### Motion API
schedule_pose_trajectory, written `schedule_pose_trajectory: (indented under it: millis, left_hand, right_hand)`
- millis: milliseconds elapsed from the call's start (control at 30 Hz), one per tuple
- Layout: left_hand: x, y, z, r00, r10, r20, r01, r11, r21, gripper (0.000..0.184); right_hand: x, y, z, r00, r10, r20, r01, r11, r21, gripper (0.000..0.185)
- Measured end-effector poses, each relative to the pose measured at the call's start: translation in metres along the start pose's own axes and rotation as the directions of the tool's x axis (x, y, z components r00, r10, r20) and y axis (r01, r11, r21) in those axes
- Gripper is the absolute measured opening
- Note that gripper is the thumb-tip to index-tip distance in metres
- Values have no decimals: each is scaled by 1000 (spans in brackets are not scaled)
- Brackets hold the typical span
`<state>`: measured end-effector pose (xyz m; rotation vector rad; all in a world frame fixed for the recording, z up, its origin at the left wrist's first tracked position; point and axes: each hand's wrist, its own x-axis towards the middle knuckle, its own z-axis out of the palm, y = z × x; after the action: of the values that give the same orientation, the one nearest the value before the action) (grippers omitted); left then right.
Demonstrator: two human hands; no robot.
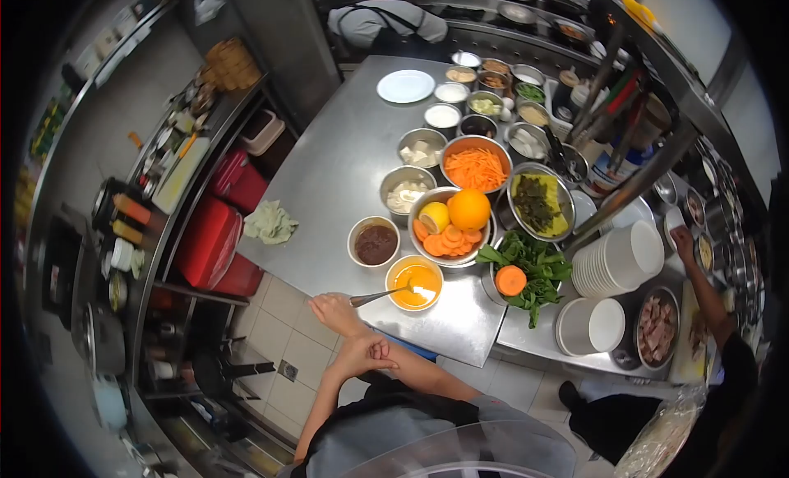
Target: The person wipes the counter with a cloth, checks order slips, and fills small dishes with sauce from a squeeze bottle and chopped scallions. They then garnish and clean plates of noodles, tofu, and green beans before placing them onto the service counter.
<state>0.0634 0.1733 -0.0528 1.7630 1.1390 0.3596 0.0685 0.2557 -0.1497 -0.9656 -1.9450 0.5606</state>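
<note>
My right hand (333, 313) is at the near edge of the steel table, its back toward me and its fingers partly hidden. Just beside it is the handle end of a spoon (378, 297); I cannot tell whether they touch. The spoon leans in a white tub of beaten egg (423, 277). My left hand (360, 355) lies across my right wrist with its fingers curled around it. Behind the egg stands a tub of dark brown sauce (375, 244). Next to that, a steel bowl holds carrot slices (444, 241), an orange (469, 208) and a lemon half (433, 218).
Leafy greens (530, 268), shredded carrot (475, 169) and several ingredient bowls fill the table's right side. A white plate (406, 87) and a cabbage leaf (270, 222) lie farther left. Stacked tubs (616, 260) stand right. A co-worker's arm (703, 281) reaches in there; another person (386, 26) is behind.
</note>
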Motion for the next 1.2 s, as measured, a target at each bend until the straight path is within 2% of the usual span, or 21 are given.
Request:
schedule_pose_trajectory:
  millis: [67,133,200,233,267,300,400,433,533,600,667,733,900,933,967,1000,1033,1100,1133,1167,1200]
  left_hand:
    - [-9,5,-7,998,-66,19,67,996,-64,22]
    - [-26,5,-30,996,-71,-47,71,998,-2,23]
    - [-50,15,-65,941,-47,-335,69,996,53,24]
    - [-64,22,-84,878,3,-478,32,997,66,22]
    - [-77,29,-99,791,51,-609,9,995,95,21]
    - [-91,34,-110,699,66,-712,32,992,123,20]
    - [-130,47,-108,371,183,-910,134,959,248,15]
    - [-140,42,-99,315,222,-923,152,948,280,14]
    - [-176,27,-45,241,215,-946,233,934,271,14]
    - [-200,18,6,225,48,-973,257,960,107,16]
    - [-226,5,59,212,-85,-973,371,929,0,18]
    - [-254,-3,112,143,-187,-972,507,857,-91,18]
    - [-323,-5,215,-290,-453,-843,609,592,-528,18]
    - [-335,-4,228,-381,-477,-792,585,538,-607,17]
    - [-344,-2,239,-469,-498,-729,551,480,-682,17]
    - [-354,-1,244,-524,-472,-709,579,414,-703,17]
    - [-365,0,247,-523,-547,-654,524,399,-752,16]
    - [-394,-2,246,-490,-675,-553,426,368,-827,21]
    - [-414,-2,248,-636,-441,-634,548,320,-773,35]
    - [-438,0,249,-705,-170,-689,651,231,-723,52]
    - [-477,21,246,-815,-132,-564,560,74,-826,81]
  right_hand:
    - [0,1,-1,1000,10,17,-10,1000,-17,24]
    - [-4,11,12,999,-1,38,1,1000,-12,22]
    - [-4,15,9,989,-75,130,78,997,-17,16]
    - [-12,30,38,992,-105,-64,102,994,-49,25]
    - [-7,19,24,996,-62,-61,64,998,22,27]
    - [-4,10,17,999,-46,-18,45,996,-80,29]
    - [-2,11,16,999,-31,19,29,998,59,29]
    - [-2,7,14,995,62,76,-62,998,-6,30]
    - [-3,9,15,994,36,105,-40,999,32,34]
    - [-1,5,13,991,-5,134,2,1000,23,38]
    - [-2,7,14,989,-34,147,37,999,-23,39]
    - [-3,9,17,986,-56,159,70,994,-88,41]
    - [2,-2,18,971,-15,238,109,915,-388,38]
    - [2,-4,22,981,-87,174,140,935,-327,28]
    - [8,0,28,955,22,295,94,923,-373,28]
    - [4,-11,37,944,-96,316,236,867,-440,39]
    - [-5,-28,43,918,-207,338,362,786,-501,53]
    - [-32,-80,68,850,-65,522,368,783,-501,75]
    - [-47,-97,90,771,12,636,354,823,-445,79]
    - [-65,-75,130,690,-148,708,445,859,-254,83]
    - [-87,-67,169,532,-290,796,510,860,-27,83]
